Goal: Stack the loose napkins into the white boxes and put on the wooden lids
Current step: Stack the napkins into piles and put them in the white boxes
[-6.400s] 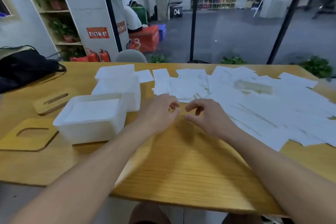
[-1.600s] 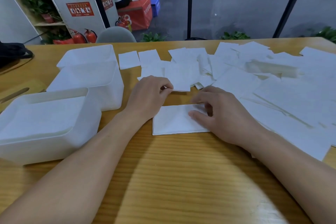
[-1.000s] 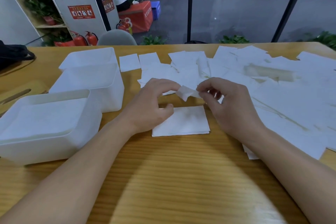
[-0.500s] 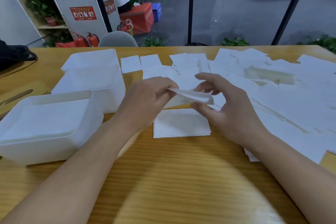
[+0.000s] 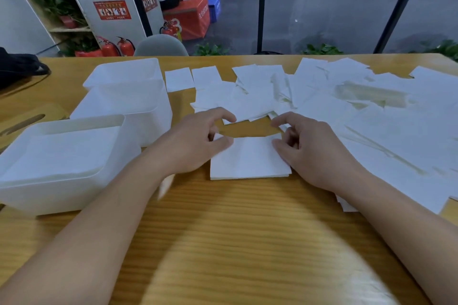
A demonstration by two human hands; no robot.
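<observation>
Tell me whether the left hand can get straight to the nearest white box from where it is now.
Probably yes. The left hand rests at the left edge of the small napkin stack, and the nearest white box sits just to its left with only bare table between them. The box is open-topped, with napkins already inside.

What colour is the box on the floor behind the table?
Red, with white lettering: the rectangular floor box, seen in the head view.

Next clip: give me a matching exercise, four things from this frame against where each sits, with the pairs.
Things:
1. near box
2. small stack
3. loose napkins
4. black bag

Places:
A. spread over the table's right side
B. far left edge
C. between the two hands
D. front left, napkins inside

Pairs: 1-D, 2-C, 3-A, 4-B
</observation>
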